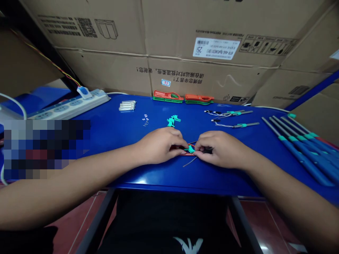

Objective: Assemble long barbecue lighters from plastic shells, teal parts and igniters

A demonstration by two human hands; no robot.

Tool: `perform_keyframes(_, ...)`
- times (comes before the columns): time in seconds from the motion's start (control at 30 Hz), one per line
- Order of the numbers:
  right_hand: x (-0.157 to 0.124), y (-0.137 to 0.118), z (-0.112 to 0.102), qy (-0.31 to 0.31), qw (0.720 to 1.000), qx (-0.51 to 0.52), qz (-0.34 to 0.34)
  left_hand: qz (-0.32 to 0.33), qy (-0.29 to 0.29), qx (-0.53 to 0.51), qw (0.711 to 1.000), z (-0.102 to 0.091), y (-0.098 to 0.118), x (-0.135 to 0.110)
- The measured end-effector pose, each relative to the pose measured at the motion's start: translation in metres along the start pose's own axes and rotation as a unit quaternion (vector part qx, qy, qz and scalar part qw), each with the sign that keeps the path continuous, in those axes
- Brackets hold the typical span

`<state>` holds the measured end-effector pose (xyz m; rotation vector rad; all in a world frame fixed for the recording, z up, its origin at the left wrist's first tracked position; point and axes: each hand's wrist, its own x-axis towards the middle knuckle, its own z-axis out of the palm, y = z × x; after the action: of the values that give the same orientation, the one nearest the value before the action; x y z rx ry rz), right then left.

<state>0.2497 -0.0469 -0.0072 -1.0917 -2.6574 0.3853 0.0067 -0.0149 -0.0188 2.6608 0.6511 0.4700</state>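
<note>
Both my hands rest on the blue table [111,134] near its front edge, fingertips meeting. My left hand [160,145] is curled, its fingers pinched on a red plastic piece [177,148] that is mostly hidden under them. My right hand [221,148] is also closed, pinching a small teal clip [190,149] and a dark part [208,151] at the red piece. A thin wire [189,162] trails out below the fingers. Loose teal clips [172,120] lie just beyond my left hand.
Stacks of red and green plastic shells [182,97] sit at the back by cardboard boxes [185,46]. Finished probes with teal collars [233,118] lie right of centre; several blue rods [299,148] lie far right. Small clear tubes [127,105], tiny springs [145,119] and a power strip [71,105] are at the left.
</note>
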Motion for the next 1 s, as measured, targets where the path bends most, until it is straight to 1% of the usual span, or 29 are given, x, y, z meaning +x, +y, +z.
perform_keyframes(0.1, -0.001, 0.000, 0.000, -0.002, 1.000, 0.004, 0.004, 0.003, 0.004, 0.007, 1.000, 0.002, -0.002, 0.001)
perform_keyframes(0.2, -0.002, 0.001, 0.000, -0.008, 1.000, -0.003, -0.007, 0.011, 0.012, 0.005, 1.000, 0.002, -0.003, 0.001)
perform_keyframes(0.33, -0.003, 0.001, 0.000, -0.007, 1.000, -0.010, -0.024, 0.015, -0.004, 0.001, 1.000, -0.003, -0.006, -0.001)
perform_keyframes(0.4, -0.004, 0.000, 0.000, -0.009, 1.000, -0.015, -0.024, 0.000, -0.013, -0.007, 1.000, -0.006, -0.008, -0.002)
perform_keyframes(0.47, -0.004, -0.002, 0.000, -0.012, 1.000, -0.019, -0.019, -0.031, -0.014, -0.023, 0.999, -0.007, -0.011, -0.001)
perform_keyframes(0.57, -0.003, -0.003, 0.000, -0.013, 1.000, -0.025, -0.013, -0.086, -0.014, -0.048, 0.995, -0.005, -0.014, 0.001)
perform_keyframes(0.63, -0.002, -0.004, 0.000, -0.014, 0.999, -0.032, -0.016, -0.109, -0.019, -0.060, 0.992, -0.002, -0.015, 0.003)
perform_keyframes(0.8, 0.001, -0.006, -0.005, -0.031, 0.997, -0.065, -0.030, -0.131, -0.032, -0.076, 0.988, 0.001, -0.016, 0.006)
perform_keyframes(1.0, 0.004, -0.007, -0.008, -0.052, 0.995, -0.083, -0.020, -0.145, -0.045, -0.093, 0.984, 0.002, -0.017, 0.007)
